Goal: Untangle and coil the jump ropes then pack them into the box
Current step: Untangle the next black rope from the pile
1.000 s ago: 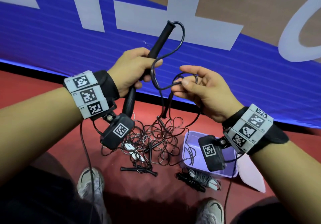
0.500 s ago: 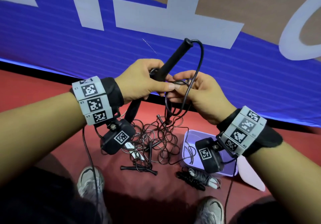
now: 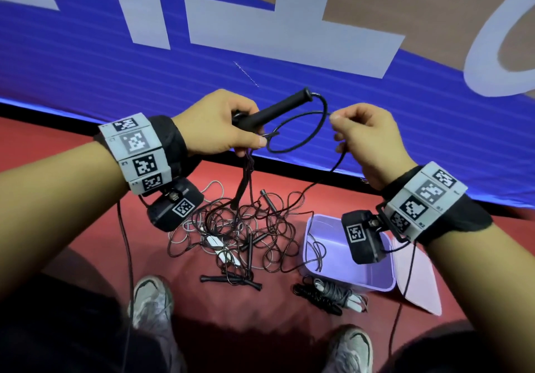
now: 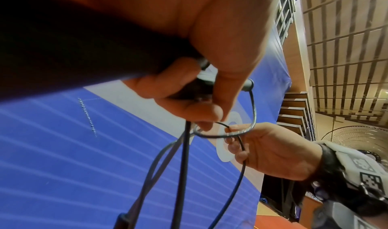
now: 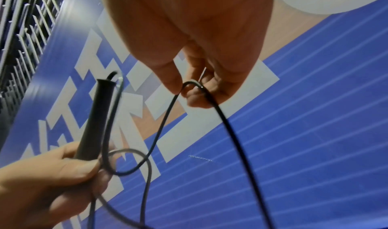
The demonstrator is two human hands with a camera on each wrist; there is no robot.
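Head view: left hand (image 3: 223, 123) gripping handle (image 3: 278, 109) angled up-right, right hand (image 3: 364, 138) pinching cord (image 3: 301, 144) loop just beside.

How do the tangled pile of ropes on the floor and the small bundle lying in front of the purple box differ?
The tangled pile sprawls in loose, crossing loops over the red floor; the small bundle is wound tight and compact. The pile's handles stick out in scattered directions; the bundle's lie together. A cord rises from the pile toward the left hand and right hand; nothing holds the bundle. Both lie outside the purple box.
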